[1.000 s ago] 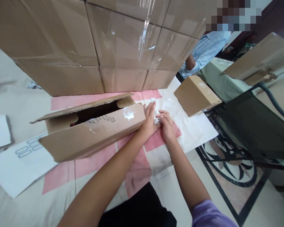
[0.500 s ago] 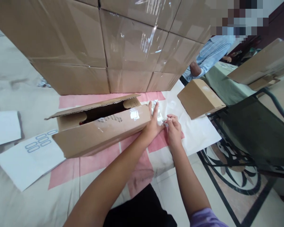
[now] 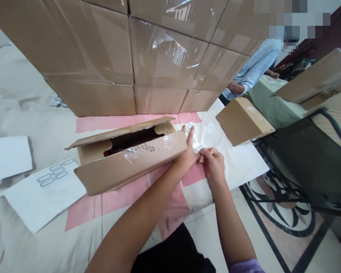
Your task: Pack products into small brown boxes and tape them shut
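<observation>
A long cardboard box [image 3: 136,163] lies on the cloth with its top flap raised, and something dark shows inside. Beyond its right end is my left hand [image 3: 190,153], two fingers stretched out and apart. Its other fingers are mostly hidden. A shiny whitish strip [image 3: 199,144], perhaps a label sheet, lies by these fingers. My right hand [image 3: 215,163] is closed in a pinch against the left thumb. What the pinch holds, if anything, is too small to make out.
Taped cartons [image 3: 165,68] stand stacked behind the long box. A smaller carton [image 3: 235,123] sits to the right, near a dark chair [image 3: 301,148]. White printed sheets [image 3: 45,197] lie at left. Another person's sleeve [image 3: 257,60] shows behind the stack.
My right fingers have come in against my left thumb; a small piece visible at their tips before is now hidden. The whole view has shifted slightly.
</observation>
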`<state>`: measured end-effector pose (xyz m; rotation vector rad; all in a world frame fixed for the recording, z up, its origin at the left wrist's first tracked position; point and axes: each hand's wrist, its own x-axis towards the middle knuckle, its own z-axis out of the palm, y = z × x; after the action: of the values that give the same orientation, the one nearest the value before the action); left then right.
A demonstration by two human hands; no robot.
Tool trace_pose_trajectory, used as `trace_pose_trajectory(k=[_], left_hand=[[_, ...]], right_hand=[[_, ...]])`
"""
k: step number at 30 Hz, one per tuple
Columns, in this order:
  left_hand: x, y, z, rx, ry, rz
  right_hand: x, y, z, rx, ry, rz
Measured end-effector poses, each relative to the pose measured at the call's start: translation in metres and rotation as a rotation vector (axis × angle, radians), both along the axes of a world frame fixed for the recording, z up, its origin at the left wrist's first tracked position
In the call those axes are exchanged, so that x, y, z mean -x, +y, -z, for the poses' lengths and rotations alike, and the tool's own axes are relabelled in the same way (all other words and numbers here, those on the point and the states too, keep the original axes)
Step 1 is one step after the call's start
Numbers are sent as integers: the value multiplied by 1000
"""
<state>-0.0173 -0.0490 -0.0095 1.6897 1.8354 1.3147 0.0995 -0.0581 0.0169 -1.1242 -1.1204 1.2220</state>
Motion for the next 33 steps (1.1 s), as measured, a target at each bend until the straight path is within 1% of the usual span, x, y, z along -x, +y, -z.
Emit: trace_pose_trajectory(k=[7,10,13,16,19,24,28,30,33], left_hand=[[1,2,-1,19,-5,29],[0,2,-1,20,8,6],[-1,2,0,2,37,-15],[0,1,1,-6,47,-6],[2,0,0,3,55,-4],[4,-7,-9,19,130,-4],[6,-12,-19,54,175,20],[6,-12,-22,19,170,0],[5,-11,-20,-65,170,-21]], right_hand=[[2,-2,1,39,32,-26],[2,-2,-1,44,19,-37],[4,-2,-2,26,-8,-41],[6,-4,-1,-9,-46,-17],[6,-4,1,-7,-69,-10],[-1,2,6,8,-151,-56],[-2,3,7,-61,-125,-37],[-2,0,7,-102,-90,-7],[-3,-4,7,-130,-44,43]])
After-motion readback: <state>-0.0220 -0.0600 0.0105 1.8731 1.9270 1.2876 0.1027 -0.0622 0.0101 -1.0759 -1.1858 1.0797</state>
